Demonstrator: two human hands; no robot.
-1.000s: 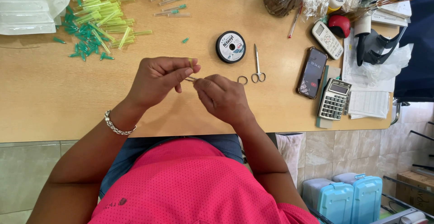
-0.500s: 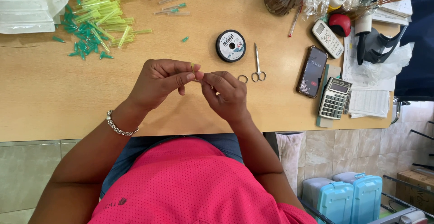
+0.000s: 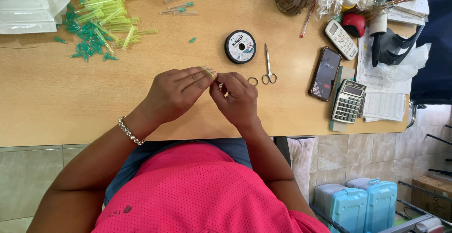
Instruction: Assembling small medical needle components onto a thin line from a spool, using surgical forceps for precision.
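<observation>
While both hands meet above the desk (image 3: pixel 56 96), the left hand (image 3: pixel 176 94) pinches a small yellow-green tube (image 3: pixel 208 72); the right hand (image 3: pixel 238 99) curls closed at its tip, beside the scissors (image 3: pixel 269 66).

Pink mesh shirt (image 3: pixel 197 190), blue trousers (image 3: pixel 235 148), beaded silver bracelet (image 3: pixel 130 131) on left wrist; arms bare.

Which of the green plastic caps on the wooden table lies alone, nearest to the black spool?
The single small green cap, lying by itself just left of the black round spool; the others sit in the far-left pile.
</observation>
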